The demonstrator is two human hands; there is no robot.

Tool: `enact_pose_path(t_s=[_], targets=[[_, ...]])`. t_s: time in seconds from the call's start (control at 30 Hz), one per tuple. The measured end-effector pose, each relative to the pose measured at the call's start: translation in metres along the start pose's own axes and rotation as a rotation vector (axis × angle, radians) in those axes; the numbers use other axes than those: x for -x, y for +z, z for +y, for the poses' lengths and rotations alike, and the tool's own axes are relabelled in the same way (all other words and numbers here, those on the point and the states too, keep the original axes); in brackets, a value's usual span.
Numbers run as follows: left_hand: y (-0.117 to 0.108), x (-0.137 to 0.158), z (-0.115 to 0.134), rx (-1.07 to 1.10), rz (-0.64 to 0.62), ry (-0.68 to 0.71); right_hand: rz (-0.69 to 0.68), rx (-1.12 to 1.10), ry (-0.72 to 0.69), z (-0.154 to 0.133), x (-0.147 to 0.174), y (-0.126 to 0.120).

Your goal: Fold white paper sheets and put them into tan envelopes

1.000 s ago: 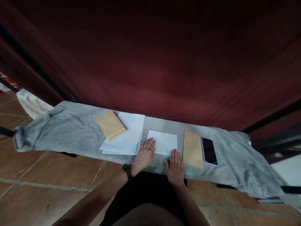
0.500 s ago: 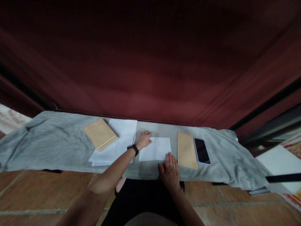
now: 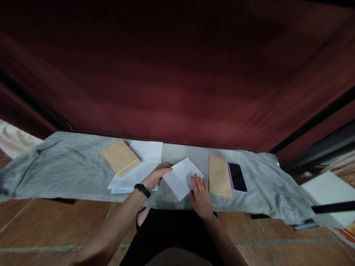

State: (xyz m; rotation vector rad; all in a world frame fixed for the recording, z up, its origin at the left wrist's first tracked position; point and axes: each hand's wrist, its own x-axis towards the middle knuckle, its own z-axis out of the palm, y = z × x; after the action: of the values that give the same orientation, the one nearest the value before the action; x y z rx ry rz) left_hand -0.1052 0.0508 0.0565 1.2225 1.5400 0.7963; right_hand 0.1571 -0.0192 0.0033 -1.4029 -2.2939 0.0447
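Note:
A folded sheet of white paper [image 3: 179,183] lies turned at a slant in front of me on the grey cloth. Its upper left edge is pinched by my left hand [image 3: 158,173], which wears a black band at the wrist. My right hand [image 3: 200,195] rests with fingers stretched out on the paper's right part, slightly blurred. Left of my left hand is a stack of white sheets [image 3: 148,157], partly covered by a pile of brown envelopes [image 3: 120,157]. Close to the right of my right hand lies a single brown envelope [image 3: 220,176].
A phone [image 3: 237,177] with a pale purple edge lies beside the single envelope. The grey cloth [image 3: 72,168] covers a long narrow surface, with a dark red hanging [image 3: 177,92] behind it. Tiled floor [image 3: 36,221] shows below the front edge.
The white paper has gone from lying wide and square to a smaller, slanted shape. My left hand has moved down and left and now grips its edge; my right hand has stayed near its right side.

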Motion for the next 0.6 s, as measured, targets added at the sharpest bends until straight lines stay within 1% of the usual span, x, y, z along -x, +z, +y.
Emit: enact_pose_path(t_s=[0.1,0.17,0.23,0.3,0.33,0.4,0.47,0.53,0.6], targets=[[0.005,0.019,-0.002,0.124,-0.029,-0.043,-0.037,-0.078,-0.024,-0.004,-0.008,-0.006],[0.008,0.027,-0.002,0.225,-0.052,-0.067,-0.045,-0.184,-0.016,-0.005,-0.013,-0.012],[0.01,0.032,-0.001,0.452,-0.055,-0.115,-0.024,-0.353,0.019,-0.005,-0.019,-0.02],[0.009,0.035,0.001,0.695,-0.025,-0.159,0.025,-0.574,0.091,-0.005,-0.025,-0.031],[0.009,0.037,0.003,0.777,-0.004,-0.164,0.05,-0.686,0.136,-0.005,-0.029,-0.037],[0.01,0.041,0.008,0.826,0.026,-0.117,0.088,-0.875,0.248,-0.006,-0.036,-0.051],[0.012,0.045,0.014,0.821,0.026,-0.031,0.115,-1.009,0.386,-0.008,-0.044,-0.062],[0.016,0.05,0.021,0.785,-0.024,0.057,0.135,-1.116,0.504,-0.01,-0.051,-0.069],[0.02,0.053,0.026,0.718,-0.092,0.096,0.136,-1.216,0.563,-0.009,-0.058,-0.069]])
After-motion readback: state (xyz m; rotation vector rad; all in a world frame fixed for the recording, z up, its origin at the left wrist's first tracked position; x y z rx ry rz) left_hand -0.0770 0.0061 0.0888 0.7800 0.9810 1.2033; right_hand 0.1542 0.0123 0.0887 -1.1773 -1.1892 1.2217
